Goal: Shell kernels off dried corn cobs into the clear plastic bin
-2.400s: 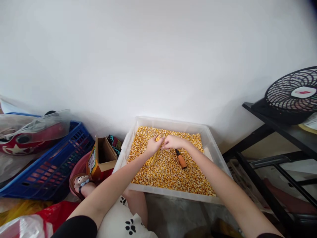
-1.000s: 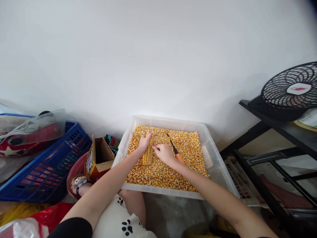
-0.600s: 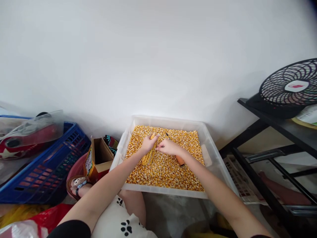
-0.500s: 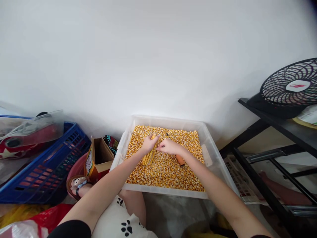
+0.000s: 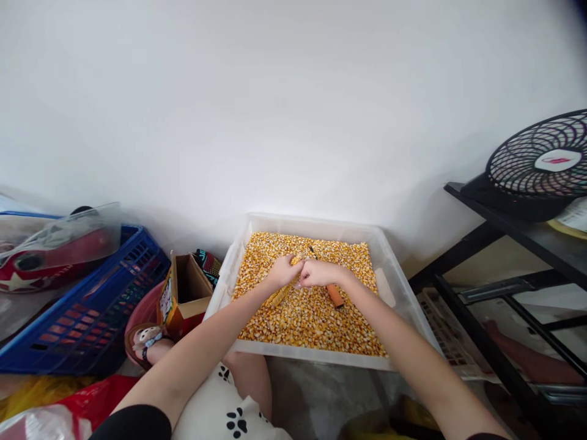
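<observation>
A yellow corn cob (image 5: 277,297), slanting over loose kernels, is held in my left hand (image 5: 280,272), its fingers wrapped round the upper part. My right hand (image 5: 316,273) is closed, with its thumb and bent fingers pressed to the cob's right side beside my left fingertips. Both hands are above a translucent plastic bin (image 5: 321,357) filled with loose corn kernels (image 5: 312,333). An orange-handled tool (image 5: 335,296) with a thin dark end lies on the kernels, partly hidden behind my right wrist.
Left of the bin stand an open cardboard box (image 5: 186,284) and a blue plastic basket (image 5: 87,318) of mixed items. A black fan (image 5: 536,165) sits on a dark metal rack (image 5: 499,232) at the right. A white wall (image 5: 293,110) rises behind the bin.
The cob has tilted further toward the right, its upper end lower than before. Both hands have shifted slightly right and down, and are now closer together.
</observation>
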`<state>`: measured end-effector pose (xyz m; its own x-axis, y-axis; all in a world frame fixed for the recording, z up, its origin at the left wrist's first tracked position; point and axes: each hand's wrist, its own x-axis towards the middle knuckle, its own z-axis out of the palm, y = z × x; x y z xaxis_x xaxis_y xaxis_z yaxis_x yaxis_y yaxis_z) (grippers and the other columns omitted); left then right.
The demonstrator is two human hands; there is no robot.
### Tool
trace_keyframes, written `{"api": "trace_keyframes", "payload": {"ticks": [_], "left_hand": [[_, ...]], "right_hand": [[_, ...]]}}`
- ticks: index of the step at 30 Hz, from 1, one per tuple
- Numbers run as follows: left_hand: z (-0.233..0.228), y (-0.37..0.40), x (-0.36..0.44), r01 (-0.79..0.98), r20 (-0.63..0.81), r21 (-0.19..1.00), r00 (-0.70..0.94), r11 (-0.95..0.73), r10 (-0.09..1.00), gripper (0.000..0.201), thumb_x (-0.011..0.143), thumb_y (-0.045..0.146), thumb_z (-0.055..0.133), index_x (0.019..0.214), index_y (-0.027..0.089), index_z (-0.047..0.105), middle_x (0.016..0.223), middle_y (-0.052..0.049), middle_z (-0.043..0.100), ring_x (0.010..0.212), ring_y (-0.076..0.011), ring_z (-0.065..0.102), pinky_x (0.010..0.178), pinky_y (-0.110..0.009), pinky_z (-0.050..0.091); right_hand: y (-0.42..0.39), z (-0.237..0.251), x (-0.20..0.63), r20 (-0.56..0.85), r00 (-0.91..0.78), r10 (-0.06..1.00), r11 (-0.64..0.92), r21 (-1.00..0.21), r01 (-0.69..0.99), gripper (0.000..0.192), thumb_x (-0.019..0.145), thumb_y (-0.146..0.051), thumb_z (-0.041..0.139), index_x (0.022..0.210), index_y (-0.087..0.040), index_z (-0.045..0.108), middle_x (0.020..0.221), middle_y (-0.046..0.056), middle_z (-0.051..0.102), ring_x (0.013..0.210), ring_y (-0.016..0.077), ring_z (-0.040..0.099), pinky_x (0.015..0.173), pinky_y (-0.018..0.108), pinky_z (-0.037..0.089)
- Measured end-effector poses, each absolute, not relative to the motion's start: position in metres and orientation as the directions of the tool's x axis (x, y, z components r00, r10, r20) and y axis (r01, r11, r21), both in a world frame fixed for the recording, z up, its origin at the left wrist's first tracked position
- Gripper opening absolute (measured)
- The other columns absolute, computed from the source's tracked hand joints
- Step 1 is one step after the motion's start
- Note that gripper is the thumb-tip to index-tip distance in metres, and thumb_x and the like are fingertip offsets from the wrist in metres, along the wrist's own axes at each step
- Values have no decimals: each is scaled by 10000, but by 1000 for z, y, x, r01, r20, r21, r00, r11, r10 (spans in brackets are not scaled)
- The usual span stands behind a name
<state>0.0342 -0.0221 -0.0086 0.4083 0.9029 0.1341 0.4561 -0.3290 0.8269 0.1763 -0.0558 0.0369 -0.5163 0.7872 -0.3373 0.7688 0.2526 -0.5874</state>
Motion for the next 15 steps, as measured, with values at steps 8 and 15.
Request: {"api": "trace_keyframes", "payload": {"ticks": [8,15], "left_hand": [[-6,-17,28,369,85,904,339,-216,937,496,754,624,458,545,174,457,486,32,394,513,-115,370,521,-239,266],[-1,-5,17,160,-46,987,263,3,964,504,716,654,489,596,165,498,520,13,461,542,-131,426,549,-241,329]], "right_hand": [[-63,38,180,-192,-442,876,269,-566,779,357,787,-377,551,520,-143,514,437,-65,370,452,72,308,475,224,204],[-65,34,171,-70,-359,930,261,-562,785,381,826,-383,500,531,-142,519,462,-51,385,474,78,331,490,223,206]]}}
